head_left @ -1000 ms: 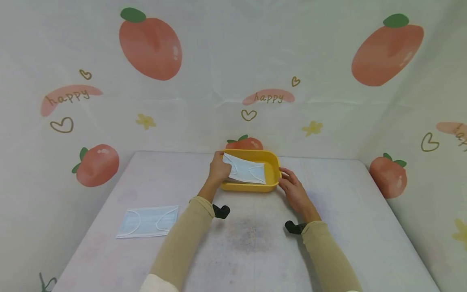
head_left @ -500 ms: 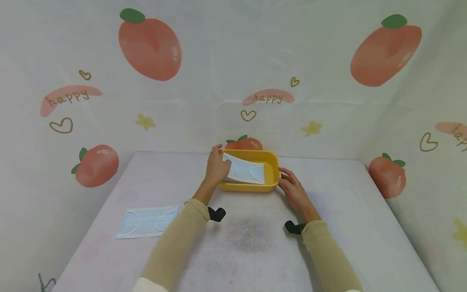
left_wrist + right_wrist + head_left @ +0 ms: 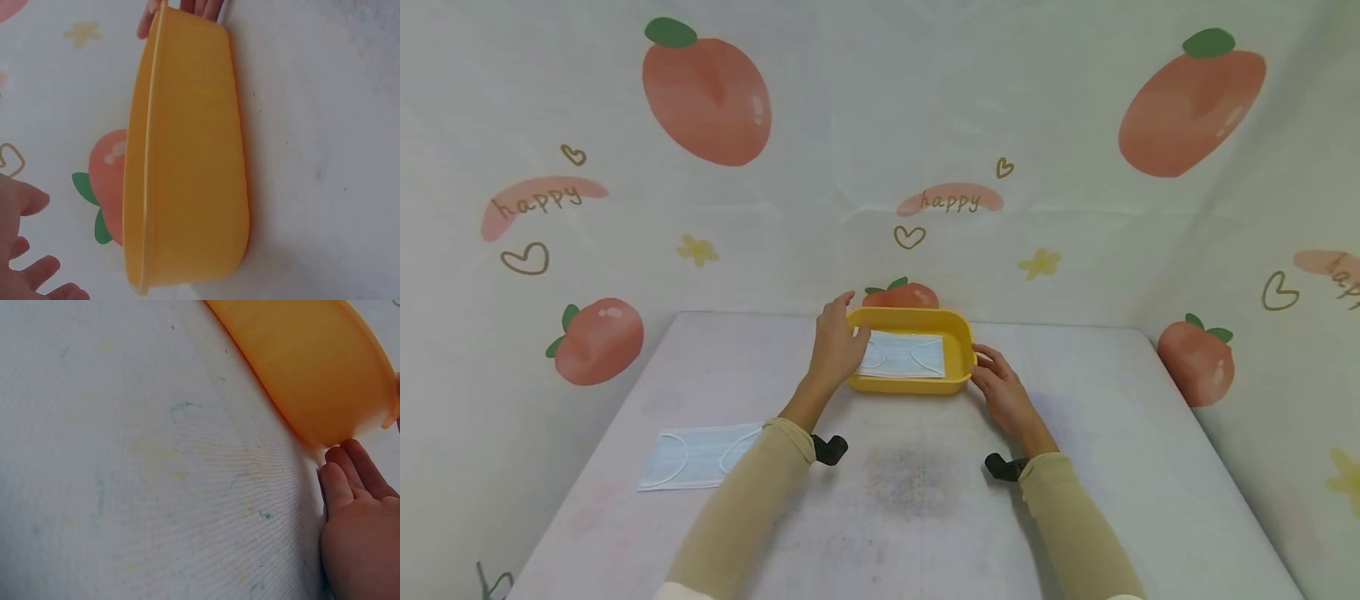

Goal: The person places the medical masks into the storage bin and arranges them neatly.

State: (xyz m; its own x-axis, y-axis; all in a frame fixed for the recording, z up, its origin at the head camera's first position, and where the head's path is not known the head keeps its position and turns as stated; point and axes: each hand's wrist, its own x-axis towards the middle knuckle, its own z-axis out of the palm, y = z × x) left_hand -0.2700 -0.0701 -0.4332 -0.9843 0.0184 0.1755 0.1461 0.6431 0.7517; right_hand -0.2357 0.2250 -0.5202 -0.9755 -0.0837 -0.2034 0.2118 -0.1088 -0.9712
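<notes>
A light blue face mask (image 3: 898, 357) with white ear loops lies flat in the yellow rectangular tub (image 3: 917, 387), toward its left side. Whether more masks lie under it cannot be told. My left hand (image 3: 838, 343) is at the tub's left end, holding nothing. In the left wrist view its fingers (image 3: 41, 272) are spread and apart from the tub. My right hand (image 3: 1006, 396) rests its fingertips against the right end of the tub, fingers extended in the right wrist view. A second face mask (image 3: 688, 457) lies on the table to the left, partly covered by my left sleeve.
The table (image 3: 910, 533) has a pale cloth with a dark smudge near the middle. A white curtain (image 3: 820, 125) printed with red fruit and "happy" lettering stands right behind the tub and along both sides. Black wrist devices (image 3: 831, 450) sit on both forearms.
My left hand has let go of the mask and drawn back to the left, out of the tub. The mask's raised left end has dropped flat. My right hand stays put.
</notes>
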